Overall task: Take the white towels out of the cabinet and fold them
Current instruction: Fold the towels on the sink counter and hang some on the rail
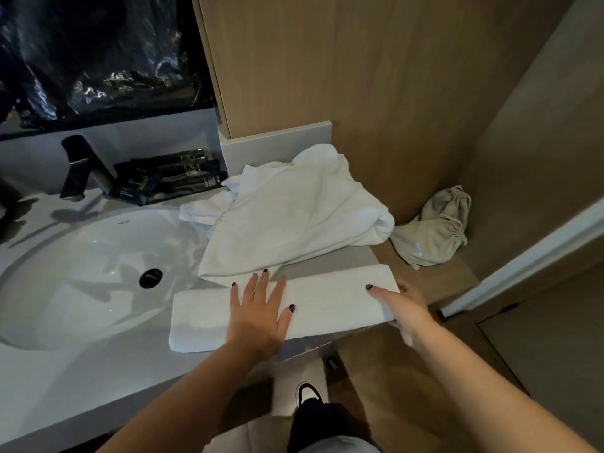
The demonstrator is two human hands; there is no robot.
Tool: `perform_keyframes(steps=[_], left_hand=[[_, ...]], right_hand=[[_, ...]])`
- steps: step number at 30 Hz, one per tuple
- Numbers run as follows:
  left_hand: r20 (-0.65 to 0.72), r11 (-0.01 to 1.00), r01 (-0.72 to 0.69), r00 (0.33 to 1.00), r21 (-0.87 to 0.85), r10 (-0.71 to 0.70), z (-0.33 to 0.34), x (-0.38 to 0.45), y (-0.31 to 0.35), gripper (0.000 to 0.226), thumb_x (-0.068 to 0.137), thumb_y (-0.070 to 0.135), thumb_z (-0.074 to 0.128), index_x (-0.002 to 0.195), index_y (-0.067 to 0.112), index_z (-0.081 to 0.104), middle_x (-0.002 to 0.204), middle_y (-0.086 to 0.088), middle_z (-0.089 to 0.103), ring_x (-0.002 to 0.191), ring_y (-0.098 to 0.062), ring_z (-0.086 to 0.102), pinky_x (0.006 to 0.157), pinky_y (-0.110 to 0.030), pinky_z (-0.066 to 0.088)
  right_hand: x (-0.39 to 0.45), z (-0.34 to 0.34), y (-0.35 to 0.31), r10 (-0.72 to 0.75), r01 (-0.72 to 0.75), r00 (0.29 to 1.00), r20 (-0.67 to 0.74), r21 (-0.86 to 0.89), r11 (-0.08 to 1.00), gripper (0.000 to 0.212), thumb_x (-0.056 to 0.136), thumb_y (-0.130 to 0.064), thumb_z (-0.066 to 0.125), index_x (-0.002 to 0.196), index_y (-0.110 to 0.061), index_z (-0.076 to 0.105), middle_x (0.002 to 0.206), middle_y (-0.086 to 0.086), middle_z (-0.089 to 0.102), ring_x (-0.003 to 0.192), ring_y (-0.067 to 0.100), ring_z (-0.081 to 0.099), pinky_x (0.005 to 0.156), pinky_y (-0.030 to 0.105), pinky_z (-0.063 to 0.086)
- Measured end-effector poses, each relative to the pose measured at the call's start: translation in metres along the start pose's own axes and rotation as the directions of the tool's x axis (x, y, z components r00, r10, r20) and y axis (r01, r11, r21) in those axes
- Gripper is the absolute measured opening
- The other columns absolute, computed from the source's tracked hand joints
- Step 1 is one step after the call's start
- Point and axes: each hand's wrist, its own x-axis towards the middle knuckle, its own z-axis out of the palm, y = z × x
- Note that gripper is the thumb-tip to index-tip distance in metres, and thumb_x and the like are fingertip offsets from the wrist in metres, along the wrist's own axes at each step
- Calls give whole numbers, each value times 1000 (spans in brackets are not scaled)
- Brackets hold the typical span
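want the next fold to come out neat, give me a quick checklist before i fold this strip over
1. Folded towel strip lies flat along the front of the counter: ok.
2. Left hand presses flat on the strip, fingers straight: ok.
3. Right hand grips the strip's right end, thumb on top: ok; the fingers underneath are hidden.
4. Strip fully supported: not ok, its right end overhangs the counter edge.
5. Left end clear of the sink: not ok, it lies over the basin rim.
6. Loose towel pile clear of the strip: cannot tell, its lower edge meets the strip by the left fingertips.
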Motion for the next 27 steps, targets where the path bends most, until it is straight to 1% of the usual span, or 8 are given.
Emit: perform_keyframes(steps=[2, 5, 9, 12, 16, 20, 24, 27], left_hand=[[95, 992, 73, 993, -105, -63, -4, 4, 4, 62, 101, 55, 21, 157, 31, 17, 166, -5, 5, 153, -24, 3, 121, -54, 0], [136, 902, 188, 980, -390, -146, -23, 5, 17, 59, 98, 58, 38, 151, 32, 32, 164, 2, 19, 151, -18, 14, 122, -47, 1], [153, 477, 110, 987, -872, 52, -66, -12, 40, 80, 78, 66, 64, 146, 33, 38, 149, 9, 43, 137, -16, 41, 118, -44, 30], [25, 439, -7, 997, -899, 67, -103, -18, 56, 70, 84, 56, 68, 143, 36, 37, 142, 12, 45, 129, -13, 46, 109, -35, 43], [-126, 370, -158, 986, -915, 110, -151, -31, 74, 45, 74, 61, 65, 114, 47, 50, 111, 33, 54, 100, 4, 58, 69, -2, 47], [-233, 253, -265, 961, -931, 150, -179, -44, 98, 37, 74, 60, 69, 106, 43, 62, 99, 30, 70, 91, 11, 64, 67, -5, 48], [-273, 100, -297, 940, -949, 203, -194, -56, 136, 38, 78, 50, 72, 111, 32, 67, 105, 20, 73, 97, 0, 69, 72, -12, 52], [-284, 3, -290, 937, -957, 203, -215, -61, 168, 36, 76, 47, 80, 106, 30, 71, 107, 11, 75, 99, -8, 71, 76, -19, 56]], right_hand=[[-15, 0, 5, -90, 90, 996, -7, 48, 995, 58, 76, -14, 83, 127, -21, 54, 111, 5, 66, 99, 25, 66, 81, 41, 58], [-44, 4, -16, -275, 274, 961, 37, 48, 961, 56, 74, -15, 85, 119, -34, 57, 115, -6, 62, 101, 14, 61, 68, 25, 56], [-95, 7, -68, -545, 582, 800, 252, -103, 807, 59, 75, -20, 83, 125, -39, 57, 124, -15, 57, 112, 6, 54, 84, 23, 51], [-137, 3, -106, -668, 748, 644, 374, -124, 652, 53, 77, -15, 81, 117, -43, 60, 115, -24, 62, 105, -2, 59, 79, 15, 51], [-178, -12, -140, -746, 829, 530, 403, -62, 556, 47, 78, -5, 78, 116, -31, 67, 110, -13, 69, 103, 6, 64, 81, 22, 55], [-206, -35, -162, -785, 841, 495, 373, 20, 540, 43, 73, -13, 84, 110, -30, 72, 107, -9, 72, 99, 9, 66, 75, 18, 52], [-230, -63, -188, -853, 860, 447, 271, 134, 493, 53, 64, -25, 84, 114, -22, 67, 106, 2, 75, 103, 19, 69, 86, 29, 55], [-244, -85, -205, -889, 881, 396, 229, 178, 438, 47, 66, -20, 88, 110, -20, 69, 106, 5, 75, 103, 24, 69, 90, 38, 55]])
